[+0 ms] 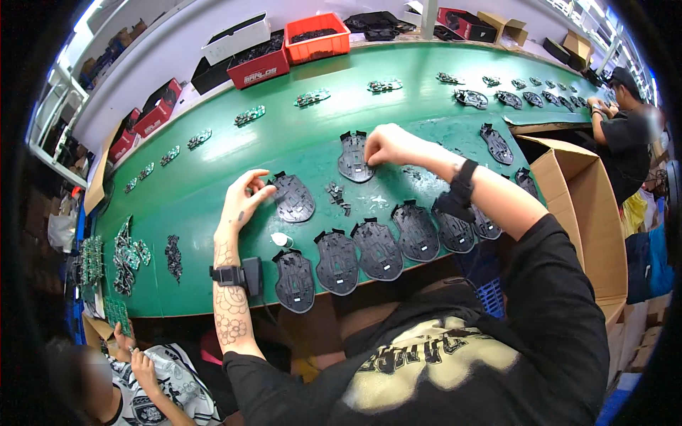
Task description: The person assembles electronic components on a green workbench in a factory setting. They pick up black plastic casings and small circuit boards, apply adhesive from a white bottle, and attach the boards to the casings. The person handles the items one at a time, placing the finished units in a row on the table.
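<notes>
My right hand is closed in a pinch over the right edge of a black plastic mouse base. What its fingertips hold, if anything, is hidden. My left hand has its thumb and fingers apart beside another black mouse base, its thumb by that base's upper left edge. Between the two bases lies a small heap of black plastic parts. Small pale pieces are scattered right of it. Several more bases line the near edge, with a small white container beside them.
Green circuit boards run in a row along the green table. A red-orange bin and boxes stand behind. At right are a cardboard box and a co-worker; another co-worker sits lower left, holding a green board.
</notes>
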Motion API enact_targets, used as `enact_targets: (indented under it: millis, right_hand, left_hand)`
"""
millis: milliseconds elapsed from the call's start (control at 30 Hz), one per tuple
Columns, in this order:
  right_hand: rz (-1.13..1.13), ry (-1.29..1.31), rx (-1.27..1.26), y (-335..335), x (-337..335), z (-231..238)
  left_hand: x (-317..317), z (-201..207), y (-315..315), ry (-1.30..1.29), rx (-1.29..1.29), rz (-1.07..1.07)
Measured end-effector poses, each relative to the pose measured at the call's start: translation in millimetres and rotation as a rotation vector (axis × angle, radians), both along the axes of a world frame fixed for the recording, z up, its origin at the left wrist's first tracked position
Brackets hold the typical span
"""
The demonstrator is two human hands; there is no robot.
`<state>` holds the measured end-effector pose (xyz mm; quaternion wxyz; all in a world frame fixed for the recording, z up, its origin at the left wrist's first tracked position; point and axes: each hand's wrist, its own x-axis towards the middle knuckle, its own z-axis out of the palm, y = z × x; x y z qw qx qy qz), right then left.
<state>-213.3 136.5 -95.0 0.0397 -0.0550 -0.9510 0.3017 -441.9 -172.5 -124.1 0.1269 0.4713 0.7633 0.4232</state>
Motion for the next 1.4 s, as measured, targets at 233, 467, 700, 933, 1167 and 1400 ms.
enact_targets:
  millis: [233, 467, 700, 933, 1167, 1400]
  right_hand:
    - [-0.262, 0.037, 0.053, 80, 79, 37]
    - [-0.235, 0.026, 0.07, 85, 80, -1]
    - [-0.124, 0.046, 0.194, 96, 87, 5]
    - [-0.379, 0.009, -0.472, 146, 198, 61]
    - [-0.564, -0.048, -0.449, 193, 286, 38]
    - [-0.606, -0.106, -0.278, 199, 296, 20]
  left_hand:
    - [62, 89, -108, 0.258, 0.199, 0.47]
    - [228, 57, -112, 0.696, 0.345, 0.211]
    - [274, 26, -60, 0.108, 0.499, 0.156]
    - [277, 40, 18, 0.16, 0.4, -0.245]
    - [306, 27, 67, 0.104, 0.327, -0.481]
    - [320, 24, 84, 0.117, 0.27, -0.537]
